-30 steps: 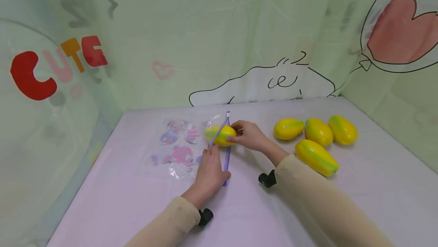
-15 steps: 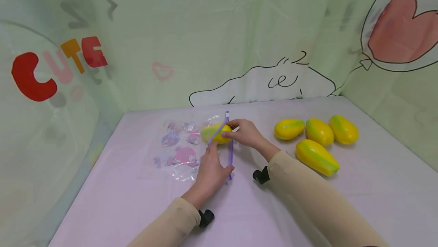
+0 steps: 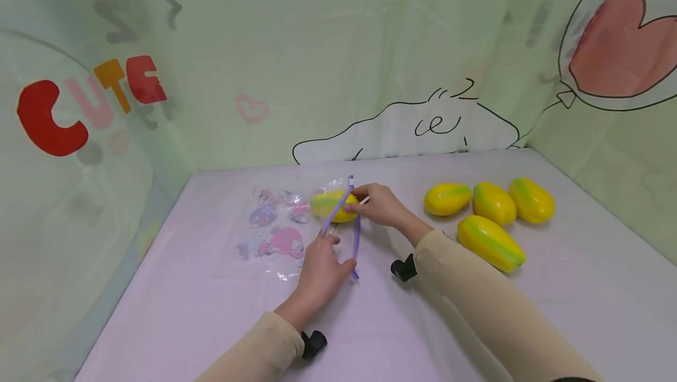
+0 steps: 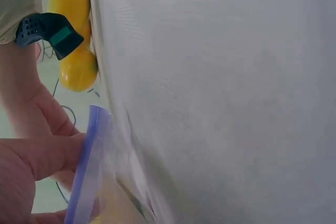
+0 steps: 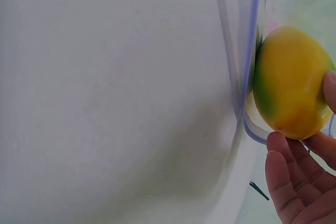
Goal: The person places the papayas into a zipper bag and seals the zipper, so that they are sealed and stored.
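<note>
A clear zip bag (image 3: 288, 240) with pink and purple prints lies flat on the table, its purple zip edge (image 3: 357, 247) facing right and parted. My left hand (image 3: 319, 267) is at this mouth, fingers by the upper strip and thumb at the lower one. The left wrist view shows the thumb against the purple strip (image 4: 86, 163). Most of a yellow-green papaya (image 3: 325, 204) lies inside the bag. My right hand (image 3: 382, 207) grips its right end; in the right wrist view, thumb and fingers are on the papaya (image 5: 291, 82).
Several more papayas lie at the right of the table, one papaya (image 3: 491, 243) nearer than the others. The papaya (image 3: 447, 199) at the left of this group is closest to my right hand. Printed curtains (image 3: 338, 64) stand behind and beside the lilac-white tablecloth (image 3: 391, 329).
My right hand has pushed the papaya left, deeper into the bag. My left hand has shifted slightly, its fingers lower and away from the papaya. The other papayas stay in place.
</note>
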A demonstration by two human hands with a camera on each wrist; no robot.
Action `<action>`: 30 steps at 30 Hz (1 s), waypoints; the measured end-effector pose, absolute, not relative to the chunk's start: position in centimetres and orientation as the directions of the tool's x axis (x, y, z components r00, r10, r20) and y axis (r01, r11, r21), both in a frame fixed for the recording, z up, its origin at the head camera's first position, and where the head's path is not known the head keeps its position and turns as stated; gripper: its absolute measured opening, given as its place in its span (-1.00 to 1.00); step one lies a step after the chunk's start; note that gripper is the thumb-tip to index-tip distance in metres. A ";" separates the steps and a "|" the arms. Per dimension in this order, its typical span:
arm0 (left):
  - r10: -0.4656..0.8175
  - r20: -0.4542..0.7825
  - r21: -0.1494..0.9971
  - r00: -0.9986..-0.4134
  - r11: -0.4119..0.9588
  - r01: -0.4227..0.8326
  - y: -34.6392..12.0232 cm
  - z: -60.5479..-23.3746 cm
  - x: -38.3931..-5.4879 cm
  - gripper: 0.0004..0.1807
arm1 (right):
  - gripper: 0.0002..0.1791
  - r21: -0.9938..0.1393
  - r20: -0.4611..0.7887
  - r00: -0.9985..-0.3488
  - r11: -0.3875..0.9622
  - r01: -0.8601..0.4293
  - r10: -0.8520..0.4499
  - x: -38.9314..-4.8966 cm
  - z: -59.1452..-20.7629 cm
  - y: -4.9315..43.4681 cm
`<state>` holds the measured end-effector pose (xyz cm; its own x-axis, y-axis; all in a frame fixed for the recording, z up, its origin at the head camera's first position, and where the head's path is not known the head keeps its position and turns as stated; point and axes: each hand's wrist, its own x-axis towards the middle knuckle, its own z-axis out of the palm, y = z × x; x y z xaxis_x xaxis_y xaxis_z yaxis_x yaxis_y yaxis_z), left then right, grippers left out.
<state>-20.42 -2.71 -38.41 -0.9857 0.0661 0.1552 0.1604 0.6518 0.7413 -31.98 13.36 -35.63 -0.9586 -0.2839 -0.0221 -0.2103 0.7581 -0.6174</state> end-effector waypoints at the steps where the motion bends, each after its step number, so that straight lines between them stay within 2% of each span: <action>1: 0.064 0.154 0.739 -0.986 0.655 0.158 -2.8 -38.4 -20.3 -0.52 | -0.38 -0.615 -0.026 -0.958 0.760 -0.210 -0.285 -31.9 -35.5 13.3; 12: 0.026 0.184 0.707 -0.983 0.690 0.151 -3.2 -38.3 -20.0 -0.54 | -0.38 -0.604 -0.053 -0.961 0.775 -0.186 -0.272 -31.7 -35.4 13.3; 20: 0.056 0.207 0.729 -0.977 0.657 0.193 -3.2 -38.3 -20.3 -0.32 | -0.38 -0.610 -0.046 -0.962 0.770 -0.187 -0.270 -31.9 -35.9 13.6; 30: 0.073 0.155 0.737 -0.985 0.656 0.165 -3.3 -38.2 -20.3 -0.29 | -0.41 -0.613 -0.022 -0.954 0.757 -0.224 -0.300 -31.8 -35.7 13.8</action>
<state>-20.28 -3.26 -38.21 -0.9852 0.0730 0.1551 0.1645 0.6560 0.7366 -31.83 13.78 -35.69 -0.9536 -0.3001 -0.0218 -0.2243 0.7572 -0.6135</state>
